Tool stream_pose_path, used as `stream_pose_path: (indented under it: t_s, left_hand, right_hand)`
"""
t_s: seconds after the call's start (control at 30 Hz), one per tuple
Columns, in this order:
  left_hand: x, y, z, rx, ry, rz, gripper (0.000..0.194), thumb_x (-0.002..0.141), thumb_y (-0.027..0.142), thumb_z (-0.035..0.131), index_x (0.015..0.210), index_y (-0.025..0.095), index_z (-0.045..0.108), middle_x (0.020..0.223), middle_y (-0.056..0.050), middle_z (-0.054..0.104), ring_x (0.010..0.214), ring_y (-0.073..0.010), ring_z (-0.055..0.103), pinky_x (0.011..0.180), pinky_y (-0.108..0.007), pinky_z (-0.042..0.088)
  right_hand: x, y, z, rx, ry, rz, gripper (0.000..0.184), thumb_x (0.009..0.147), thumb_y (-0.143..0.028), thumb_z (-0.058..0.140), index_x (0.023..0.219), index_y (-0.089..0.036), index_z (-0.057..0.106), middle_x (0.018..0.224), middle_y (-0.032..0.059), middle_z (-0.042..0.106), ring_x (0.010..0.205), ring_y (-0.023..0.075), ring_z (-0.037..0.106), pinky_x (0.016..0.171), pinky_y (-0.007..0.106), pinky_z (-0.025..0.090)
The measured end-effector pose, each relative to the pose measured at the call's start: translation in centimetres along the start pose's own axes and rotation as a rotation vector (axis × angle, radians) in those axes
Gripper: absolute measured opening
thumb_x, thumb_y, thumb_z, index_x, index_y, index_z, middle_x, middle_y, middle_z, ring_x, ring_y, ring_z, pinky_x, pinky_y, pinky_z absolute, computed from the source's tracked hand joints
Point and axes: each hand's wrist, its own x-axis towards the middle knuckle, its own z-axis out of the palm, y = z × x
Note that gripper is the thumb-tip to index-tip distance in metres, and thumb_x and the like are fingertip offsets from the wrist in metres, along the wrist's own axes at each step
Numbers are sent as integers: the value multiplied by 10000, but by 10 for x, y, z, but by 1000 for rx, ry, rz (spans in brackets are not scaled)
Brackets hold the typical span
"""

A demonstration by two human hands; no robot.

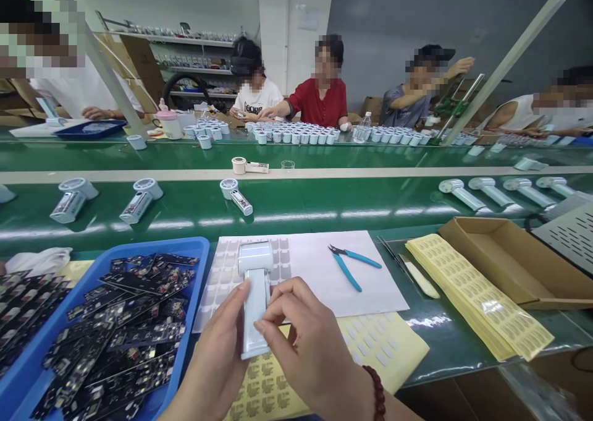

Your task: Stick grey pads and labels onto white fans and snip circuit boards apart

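My left hand (220,340) is closed around a pale blue handheld device housing (256,303), thumb along the left side of its handle. The housing has a wide round head at the top and a flat, straight handle pointing toward me. My right hand (303,340) is closed in a pinch against the handle's lower right face. Whether something small sits between those fingertips cannot be made out. Beneath the hands lie a white sheet with grey stickers (222,266) and a yellow sticker sheet (398,350). Blue-handled side cutters (348,269) rest on the white sheet.
A blue tray (204,266) of dark circuit boards stands at left. Tweezers (393,254), stacked yellow sticker sheets (467,291) and an open cardboard box (523,266) lie at right. Beyond, similar devices (236,196) stand along the green conveyor belt (324,204); several people sit across it.
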Motion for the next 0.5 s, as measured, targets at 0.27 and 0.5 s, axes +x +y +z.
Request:
stream_pose_path:
  t_s: [0.27, 0.5]
  left_hand:
    - [47, 88, 29, 205, 77, 90, 182, 880, 108, 600, 1018, 20, 679, 809, -152, 721, 670, -216, 709, 516, -276, 577]
    - [165, 151, 49, 253, 339, 294, 345, 912, 308, 620, 1228, 172, 593, 1193, -92, 634, 946, -204, 652, 763, -392, 579]
  right_hand:
    - [56, 41, -39, -380, -164, 286, 359, 983, -325, 485, 1318, -203, 524, 1280, 108, 664, 1064, 228, 675, 817, 337, 545]
    - [96, 90, -19, -612, -232, 286, 556, 909, -152, 541, 1458, -129, 452, 1143, 160, 733, 1155, 292, 611, 850, 370, 516]
